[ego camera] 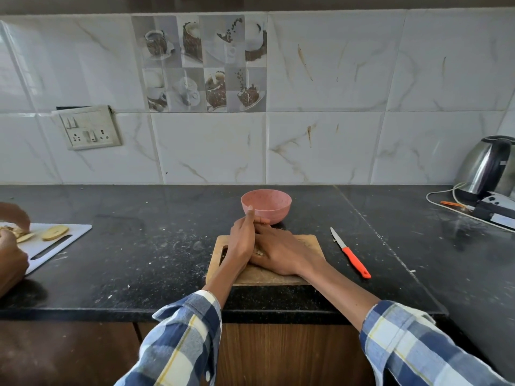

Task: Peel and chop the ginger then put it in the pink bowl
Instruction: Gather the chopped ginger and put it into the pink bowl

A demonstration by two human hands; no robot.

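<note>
A wooden cutting board lies on the black counter near its front edge. My left hand stands on its edge on the board with straight fingers. My right hand lies low beside it, fingers straight and pointing left. A little chopped ginger shows in the gap between the two hands; the rest is hidden under them. Just behind my fingertips stands the pink bowl, upright. An orange-handled knife lies on the counter to the right of the board, in neither hand.
At the far left another person's hands work on a white cutting board with pale slices. A steel kettle with cables stands at the back right. A wall socket is on the tiled wall.
</note>
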